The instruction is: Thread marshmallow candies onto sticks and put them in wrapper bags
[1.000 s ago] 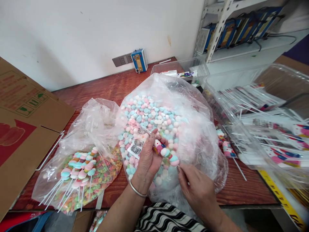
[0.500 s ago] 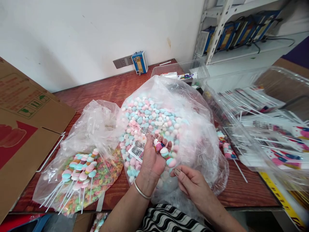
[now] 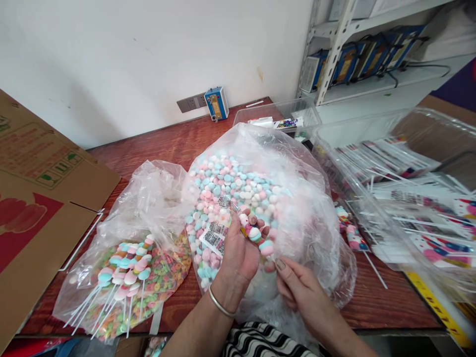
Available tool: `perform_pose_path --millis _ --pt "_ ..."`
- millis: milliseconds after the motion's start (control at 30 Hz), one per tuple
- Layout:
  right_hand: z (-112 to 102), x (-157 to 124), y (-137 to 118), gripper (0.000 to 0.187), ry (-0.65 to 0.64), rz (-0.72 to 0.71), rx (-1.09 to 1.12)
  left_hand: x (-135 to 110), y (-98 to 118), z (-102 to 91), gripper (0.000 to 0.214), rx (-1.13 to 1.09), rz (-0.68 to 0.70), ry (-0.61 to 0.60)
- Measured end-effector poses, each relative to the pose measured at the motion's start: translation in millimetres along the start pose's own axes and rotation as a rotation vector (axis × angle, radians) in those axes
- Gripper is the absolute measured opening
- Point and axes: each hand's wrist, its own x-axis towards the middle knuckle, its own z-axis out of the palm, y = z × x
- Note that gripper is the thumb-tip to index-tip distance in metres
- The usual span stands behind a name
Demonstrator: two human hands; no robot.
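Note:
My left hand (image 3: 241, 250) is closed round a candy skewer (image 3: 256, 237) of white, blue and pink pieces, held over a big clear bag of pastel candies (image 3: 238, 193). Just below it, my right hand (image 3: 297, 287) pinches the skewer's lower end with thumb and forefinger. A small printed label (image 3: 212, 237) lies in the bag beside my left hand. To the left sits a second clear bag (image 3: 145, 218) holding finished skewers (image 3: 124, 272) on white sticks over small colourful ring candies.
A wooden table (image 3: 156, 139) carries everything. Flattened cardboard boxes (image 3: 40, 198) lie at the left. A clear tray of white sticks and printed wrappers (image 3: 405, 188) stands at the right, a smaller clear box (image 3: 282, 111) behind. One skewer (image 3: 353, 238) lies by the tray. A metal shelf (image 3: 342, 44) rises at the back right.
Both hands stayed over the candy bag. The right hand moved up to the skewer's lower end and now pinches it; the left hand shifted slightly right.

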Motion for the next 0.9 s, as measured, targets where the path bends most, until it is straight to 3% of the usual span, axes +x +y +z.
perform_pose_path --millis 67,133,200,400,467,533,633,700,833,900 --pt "1 -3 -3 0.041 -0.125 0.238 0.333 -3 1 2.2 0.026 0.001 -0.007 -0.041" --pt "0 -5 -3 0.04 -0.163 0.27 0.424 -6 1 4.2 0.022 0.024 -0.011 -0.048" --pt "-1 -5 1 0.039 -0.12 0.098 0.226 -6 2 5.7 0.019 0.058 -0.012 -0.02" --pt "-11 -2 12 0.029 0.307 -0.792 -0.989 -4 4 11.7 0.029 0.152 -0.011 0.11" --pt "-12 -2 13 0.029 0.372 -0.919 -1.213 -4 2 13.8 0.032 0.157 0.01 0.134" --pt "-12 -2 12 0.03 0.386 -0.952 -1.302 -5 -1 15.3 0.034 0.165 0.032 0.166" --pt "-9 -2 12 0.029 0.405 -0.932 -1.217 -6 -5 16.3 0.037 0.186 0.022 0.196" --pt "-6 -2 10 0.027 0.364 -0.823 -0.983 -6 -6 16.4 0.039 0.184 0.003 0.19" --pt "2 0 3 0.044 0.12 -0.245 -0.221 -8 -7 15.4 0.039 0.188 -0.006 0.145" --pt "4 0 0 0.05 0.047 -0.087 -0.038 -10 -9 14.7 0.041 0.226 -0.01 0.131"
